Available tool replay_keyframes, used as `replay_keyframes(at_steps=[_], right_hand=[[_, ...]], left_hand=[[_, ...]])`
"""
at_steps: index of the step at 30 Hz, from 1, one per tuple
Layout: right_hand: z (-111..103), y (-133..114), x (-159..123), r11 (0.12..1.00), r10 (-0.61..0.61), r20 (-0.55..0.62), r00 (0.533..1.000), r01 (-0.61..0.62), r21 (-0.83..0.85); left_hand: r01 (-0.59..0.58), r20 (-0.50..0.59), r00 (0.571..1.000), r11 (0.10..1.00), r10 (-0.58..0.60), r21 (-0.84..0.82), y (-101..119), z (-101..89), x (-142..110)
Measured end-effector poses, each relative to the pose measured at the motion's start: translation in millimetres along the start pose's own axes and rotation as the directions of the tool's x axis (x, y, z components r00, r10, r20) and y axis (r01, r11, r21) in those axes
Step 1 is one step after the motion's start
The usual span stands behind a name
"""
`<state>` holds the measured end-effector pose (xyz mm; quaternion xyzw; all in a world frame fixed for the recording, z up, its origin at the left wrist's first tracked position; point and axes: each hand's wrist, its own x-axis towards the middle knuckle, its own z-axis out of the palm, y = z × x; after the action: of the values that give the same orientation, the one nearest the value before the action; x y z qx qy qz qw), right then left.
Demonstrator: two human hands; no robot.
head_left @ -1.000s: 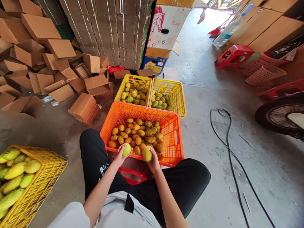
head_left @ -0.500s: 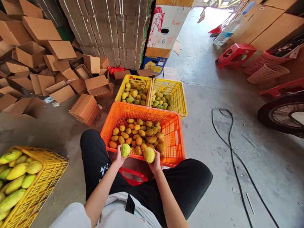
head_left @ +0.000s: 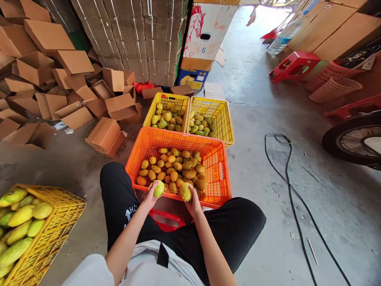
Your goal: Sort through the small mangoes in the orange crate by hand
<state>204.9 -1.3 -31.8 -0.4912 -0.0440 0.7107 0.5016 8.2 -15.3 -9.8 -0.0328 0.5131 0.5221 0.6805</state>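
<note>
My left hand [head_left: 151, 197] is closed round a small green-yellow melon-like fruit [head_left: 159, 189]. A slightly larger, yellower melon-like fruit [head_left: 185, 192] is held in my right hand [head_left: 194, 203]. Both hands are side by side above the near rim of an orange crate [head_left: 222, 194], apart from each other. Inside that crate lie several orange-brown oval fruits [head_left: 174, 176], mostly toward its left and middle. The undersides of both held fruits are hidden by my fingers.
Beyond the orange crate stand two yellow crates [head_left: 228, 119] with greenish fruits. A yellow crate [head_left: 64, 216] of long yellow-green fruits is at my left. Cardboard boxes [head_left: 102, 134] lie scattered at back left. A black cable [head_left: 290, 186] and a wheel [head_left: 354, 139] are at right.
Both hands stay over the near rim and keep their fruits. The left fruit has tilted and shifted slightly right; the right one has turned a little. The whole view has shifted slightly.
</note>
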Motion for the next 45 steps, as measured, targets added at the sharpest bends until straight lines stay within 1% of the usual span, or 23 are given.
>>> replay_keyframes(at_steps=[5, 7, 9, 12, 15, 18, 21, 24, 26, 28, 30, 33, 36, 39, 42, 45], right_hand=[[-0.5, -3.6, 1.0, 0.996, 0.092, -0.003, 0.996, -0.092, -0.002], [-0.8, -4.1, 2.2, 0.993, 0.118, -0.008, 0.993, -0.118, -0.006], [-0.8, -3.9, 3.3, 0.991, 0.13, -0.019, 0.991, -0.13, -0.011], [-0.3, -3.2, 3.5, 0.995, 0.104, -0.04, 0.994, -0.104, 0.004], [0.1, -3.3, 2.0, 0.997, 0.068, -0.046, 0.997, -0.067, 0.035], [-0.1, -4.3, 0.2, 0.995, 0.096, -0.047, 0.994, -0.094, 0.043], [-0.8, -3.5, -0.8, 0.993, 0.108, -0.033, 0.994, -0.106, 0.047], [-2.1, -0.3, -0.7, 0.997, 0.059, -0.011, 0.998, -0.058, 0.053], [-3.3, 1.9, -0.3, 0.999, 0.019, -0.001, 1.0, -0.019, 0.031], [-4.1, 2.7, 0.1, 1.0, 0.005, 0.004, 1.0, -0.005, 0.001], [-4.1, 1.7, 0.5, 1.0, 0.016, -0.01, 1.0, -0.016, -0.014], [-3.0, -1.9, 0.1, 0.997, 0.066, -0.036, 0.997, -0.067, -0.03], [-1.5, -4.5, -1.5, 0.993, 0.098, -0.006, 0.995, -0.099, -0.066], [-0.9, -4.3, -3.0, 0.99, 0.102, 0.022, 0.995, -0.099, -0.102], [-1.4, -3.5, -2.9, 0.989, 0.105, 0.023, 0.994, -0.102, -0.103], [-2.5, -3.6, -2.4, 0.992, 0.103, 0.011, 0.995, -0.102, -0.079]], left_hand=[[-0.015, 0.064, 0.998, 0.998, 0.019, -0.066, -2.0, 1.3, -1.3], [0.01, 0.048, 0.999, 0.998, -0.007, -0.062, -1.8, 2.8, -1.9], [0.055, 0.006, 0.998, 0.997, -0.055, -0.055, -0.4, 3.8, -2.1], [0.111, -0.031, 0.993, 0.99, -0.113, -0.085, 3.0, 4.3, -2.3], [0.122, -0.013, 0.992, 0.982, -0.126, -0.143, 5.6, 4.3, -2.9], [0.123, 0.007, 0.992, 0.979, -0.124, -0.162, 6.5, 4.5, -3.4], [0.125, -0.001, 0.992, 0.981, -0.127, -0.149, 6.5, 4.9, -2.9], [0.115, 0.004, 0.993, 0.987, -0.115, -0.112, 6.1, 5.3, -2.2], [0.099, 0.021, 0.995, 0.992, -0.098, -0.083, 5.4, 5.2, -2.2], [0.075, 0.039, 0.997, 0.996, -0.073, -0.055, 4.3, 4.8, -2.7], [0.045, 0.055, 0.998, 0.998, -0.043, -0.036, 3.1, 4.2, -3.4], [0.026, 0.07, 0.997, 0.999, -0.025, -0.02, 2.3, 3.6, -4.3], [0.027, 0.03, 0.999, 0.999, -0.026, -0.027, 2.5, 4.2, -4.5], [0.03, -0.023, 0.999, 0.998, -0.032, -0.05, 3.0, 5.5, -4.8], [0.052, -0.038, 0.998, 0.996, -0.054, -0.073, 4.3, 7.0, -6.0], [0.08, -0.029, 0.996, 0.989, -0.084, -0.126, 7.0, 9.1, -7.9]])
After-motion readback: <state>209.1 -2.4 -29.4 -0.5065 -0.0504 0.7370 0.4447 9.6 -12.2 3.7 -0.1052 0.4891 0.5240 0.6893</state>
